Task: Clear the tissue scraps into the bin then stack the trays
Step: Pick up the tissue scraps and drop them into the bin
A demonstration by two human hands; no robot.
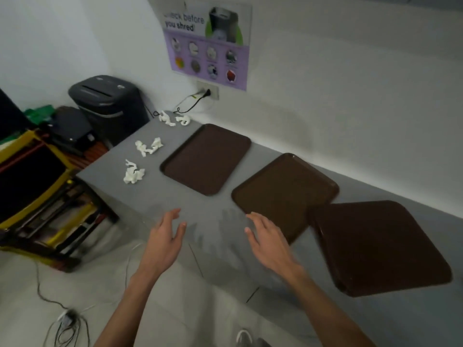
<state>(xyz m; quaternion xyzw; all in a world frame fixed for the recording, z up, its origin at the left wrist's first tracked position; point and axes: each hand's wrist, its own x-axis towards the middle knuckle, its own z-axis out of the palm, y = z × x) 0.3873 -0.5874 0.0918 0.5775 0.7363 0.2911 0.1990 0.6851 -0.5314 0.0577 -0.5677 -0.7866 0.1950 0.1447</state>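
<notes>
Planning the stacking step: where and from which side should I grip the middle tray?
Probably the raised rim of the middle tray along its near-left edge, coming from the front. It lies flat, so only the rim offers purchase, and that edge is closest to the right hand.

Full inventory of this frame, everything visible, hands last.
tissue scraps: three clusters, white, left end of counter
trays: three, brown, in a row on counter, unstacked
counter: one, grey, along the wall
shredder: one, black, beside counter's left end, by wall
poster: one, purple, on wall above outlet
outlet: one, pale, black plug in it, wall behind counter
rack: one, yellow-framed, on floor at left
cables: a tangle, dark, floor at bottom left
left hand: open, empty, over counter's near edge
right hand: open, empty, over counter beside a tray
</notes>
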